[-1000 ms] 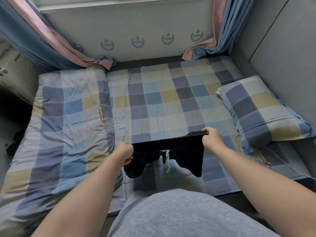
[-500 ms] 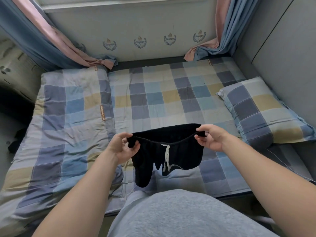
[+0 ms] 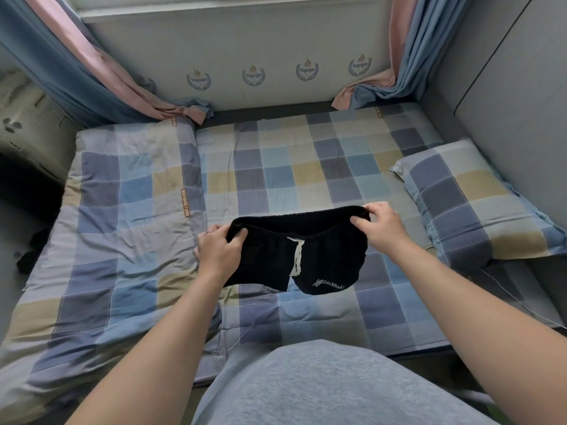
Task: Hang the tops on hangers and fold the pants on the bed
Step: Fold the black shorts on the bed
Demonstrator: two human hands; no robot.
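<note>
A pair of black shorts point(image 3: 325, 256) with a white drawstring and white lettering on one leg hangs in the air over the checked bed point(image 3: 291, 173). My left hand point(image 3: 219, 251) grips the left end of the waistband, and my right hand point(image 3: 379, 227) pinches the right end. The waistband is stretched open between them and the legs dangle below, just above the sheet. No hangers or tops are in view.
A folded checked quilt point(image 3: 122, 225) covers the bed's left side and a matching pillow point(image 3: 472, 200) lies at the right by the grey wall. Curtains point(image 3: 101, 75) hang at both back corners. A thin white cable point(image 3: 521, 302) runs along the right front edge.
Both hands have carried the shorts forward and slightly up over the bed. The garment has turned flatter, so the drawstring and leg lettering now face me.
</note>
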